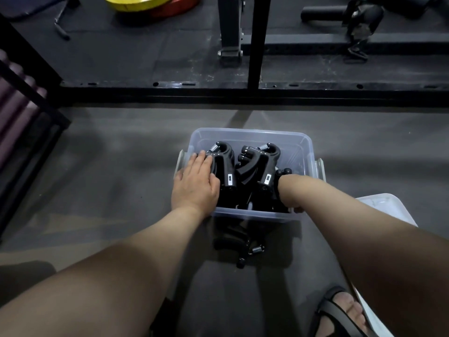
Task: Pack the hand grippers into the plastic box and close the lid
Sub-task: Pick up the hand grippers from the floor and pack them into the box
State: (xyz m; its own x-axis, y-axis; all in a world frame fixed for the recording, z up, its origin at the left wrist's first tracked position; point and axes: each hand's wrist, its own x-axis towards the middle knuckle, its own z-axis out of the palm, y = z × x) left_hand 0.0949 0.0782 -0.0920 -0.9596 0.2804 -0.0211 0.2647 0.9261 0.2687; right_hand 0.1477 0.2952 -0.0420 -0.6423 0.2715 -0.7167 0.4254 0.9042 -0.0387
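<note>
A clear plastic box (250, 135) stands on the floor in front of me with several black hand grippers in it. My left hand (195, 184) lies flat on the left hand gripper (224, 166), fingers straight. A second hand gripper (263, 166) stands beside it in the middle. My right hand (290, 199) reaches down into the box's near right corner, and its fingers are hidden behind the grippers and the box wall. Another hand gripper (234, 242) lies on the floor just in front of the box. The translucent lid (386, 207) lies to the right, under my right forearm.
A black metal rack frame (243, 93) crosses the floor behind the box. Yellow and red weight plates (150, 3) lie at the far back. A rack of dumbbells (17, 93) stands at the left. My sandalled foot (345, 310) is at the lower right.
</note>
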